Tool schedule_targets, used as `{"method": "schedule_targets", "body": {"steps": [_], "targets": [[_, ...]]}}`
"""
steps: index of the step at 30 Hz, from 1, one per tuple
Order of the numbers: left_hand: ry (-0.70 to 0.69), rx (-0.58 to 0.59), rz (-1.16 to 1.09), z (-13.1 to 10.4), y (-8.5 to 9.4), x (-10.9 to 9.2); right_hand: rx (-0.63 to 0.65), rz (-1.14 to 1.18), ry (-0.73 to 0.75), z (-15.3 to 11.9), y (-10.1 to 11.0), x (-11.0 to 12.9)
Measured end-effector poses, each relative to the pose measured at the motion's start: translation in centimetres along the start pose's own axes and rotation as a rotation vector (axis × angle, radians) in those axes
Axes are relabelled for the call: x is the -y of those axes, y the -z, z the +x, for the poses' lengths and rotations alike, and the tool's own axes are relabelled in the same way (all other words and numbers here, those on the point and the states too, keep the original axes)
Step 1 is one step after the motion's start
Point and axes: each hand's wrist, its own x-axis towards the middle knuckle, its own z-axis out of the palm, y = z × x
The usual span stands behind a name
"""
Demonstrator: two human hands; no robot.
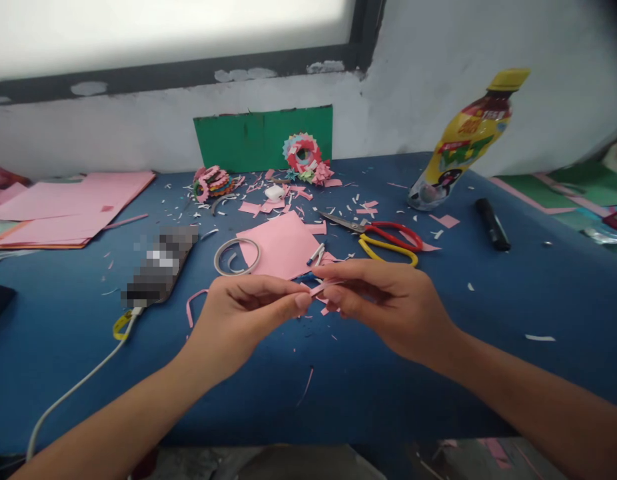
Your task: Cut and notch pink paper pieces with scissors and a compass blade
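A narrow folded strip of pink paper (317,290) is pinched between both hands above the blue table. My left hand (243,313) grips its left end with thumb and forefinger. My right hand (388,300) holds the other end, its fingers covering part of the strip. Just behind the hands lie a square of pink paper (283,243), a roll of tape (221,257) and small white sticks (316,255). Scissors (363,229) with one red and one yellow handle rest beyond my right hand, blades pointing left.
A phone (161,267) with a white cable (83,373) lies at left, near stacked pink sheets (88,207). A yellow-capped bottle (456,150) and a black pen-like object (492,225) are at right. Paper ornaments (302,155) stand by a green board (258,140) among scattered scraps.
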Motion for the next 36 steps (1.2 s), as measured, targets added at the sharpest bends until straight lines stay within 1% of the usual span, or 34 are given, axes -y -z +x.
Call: {"method": "schedule_targets", "body": {"steps": [5,10,14,18,22,27,30,33,36], "targets": [[0.085,0.045,-0.077,0.04,0.03,0.02,0.001,0.024,-0.022,0.04,-0.04,0.02],[0.108,0.083,-0.121,0.06,0.11,0.05,-0.004,0.011,-0.006,0.01,-0.09,0.10],[0.110,0.087,-0.133,0.06,0.04,-0.07,-0.004,0.041,-0.012,0.12,-0.18,0.03],[0.050,0.076,-0.120,-0.18,-0.28,-0.31,0.001,0.107,-0.056,0.08,-0.24,0.02],[-0.011,0.099,-0.077,-0.46,-0.56,-0.25,0.005,0.167,-0.072,0.00,-0.26,0.06],[-0.106,0.056,-0.025,-0.37,-0.62,0.02,0.015,0.275,-0.109,0.10,-0.23,0.12],[-0.136,0.059,-0.020,-0.25,-0.55,0.00,0.006,0.239,-0.072,0.06,-0.06,0.31],[-0.173,0.051,0.012,-0.27,-0.48,-0.10,0.010,0.147,-0.025,-0.05,0.13,0.37],[-0.220,0.054,0.060,-0.36,-0.50,-0.24,0.012,0.048,-0.016,-0.15,0.26,0.21]]}}
